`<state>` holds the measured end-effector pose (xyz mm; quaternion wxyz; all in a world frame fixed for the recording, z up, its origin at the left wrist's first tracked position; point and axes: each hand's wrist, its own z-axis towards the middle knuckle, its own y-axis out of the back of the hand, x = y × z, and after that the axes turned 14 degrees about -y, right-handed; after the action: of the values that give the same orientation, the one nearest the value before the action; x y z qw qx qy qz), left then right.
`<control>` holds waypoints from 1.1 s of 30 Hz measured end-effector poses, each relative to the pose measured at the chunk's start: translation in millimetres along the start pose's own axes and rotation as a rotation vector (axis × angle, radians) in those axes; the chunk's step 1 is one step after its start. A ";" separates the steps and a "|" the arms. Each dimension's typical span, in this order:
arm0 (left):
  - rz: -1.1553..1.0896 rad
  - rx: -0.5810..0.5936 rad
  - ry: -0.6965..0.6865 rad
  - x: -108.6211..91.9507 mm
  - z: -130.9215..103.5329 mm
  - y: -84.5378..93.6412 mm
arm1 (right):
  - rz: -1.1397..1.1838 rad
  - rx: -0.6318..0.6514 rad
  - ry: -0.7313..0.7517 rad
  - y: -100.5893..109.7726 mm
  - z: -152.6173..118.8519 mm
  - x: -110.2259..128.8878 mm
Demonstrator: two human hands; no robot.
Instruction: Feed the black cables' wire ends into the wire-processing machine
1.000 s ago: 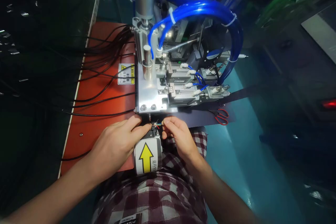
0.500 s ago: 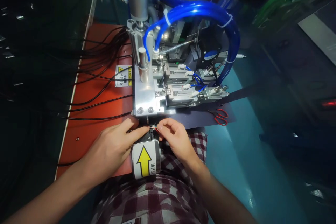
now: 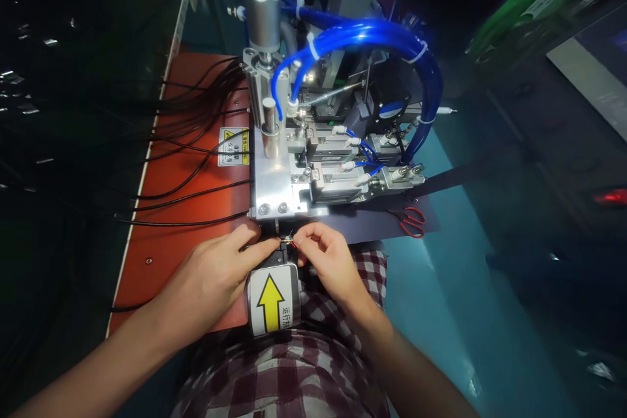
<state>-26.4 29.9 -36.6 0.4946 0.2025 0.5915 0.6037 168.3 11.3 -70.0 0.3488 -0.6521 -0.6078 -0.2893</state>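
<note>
Small thin coloured wires (image 3: 290, 241) lie between my fingertips, just in front of the machine's silver plate (image 3: 274, 186). My right hand (image 3: 327, 258) pinches them from the right with thumb and forefinger. From the left, my left hand (image 3: 220, 268) reaches over a black fixture (image 3: 279, 255), its thumb tip at the wires' left end and its forefinger curled near the plate's edge. What lies under the left fingers is too small to make out. A white label with a yellow arrow (image 3: 271, 304) sits below the fixture.
Blue air tubes (image 3: 372, 29) arch over metal cylinders (image 3: 336, 186). Black cables (image 3: 191, 189) cross the orange-red tabletop (image 3: 196, 222) at the left. Red-handled scissors (image 3: 414, 222) lie on the dark surface to the right. A green reel (image 3: 519, 19) stands at the upper right.
The view has shifted slightly, so the machine appears a little lower. Both hands keep nearly the same pose at the wires.
</note>
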 end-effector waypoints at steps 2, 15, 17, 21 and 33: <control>-0.003 -0.006 -0.008 -0.4 0.2 0.8 | 0.001 0.006 -0.003 0.1 0.5 0.6; 0.057 -0.053 -0.082 3.0 2.4 -1.1 | -0.055 -0.019 0.051 -1.4 0.5 -5.7; 0.064 -0.056 -0.088 2.8 2.0 -1.7 | -0.061 -0.027 0.061 -1.2 1.3 -6.7; 0.082 -0.058 -0.082 1.4 2.1 -2.5 | 0.034 0.034 -0.014 1.4 3.6 -5.9; 0.118 -0.107 -0.071 -0.4 5.1 -1.9 | -0.096 -0.179 0.177 -12.6 -1.8 -2.2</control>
<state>-21.3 31.9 -37.1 0.4890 0.2313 0.5275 0.6550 155.7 8.8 -69.4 0.3270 -0.6226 -0.5772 -0.4151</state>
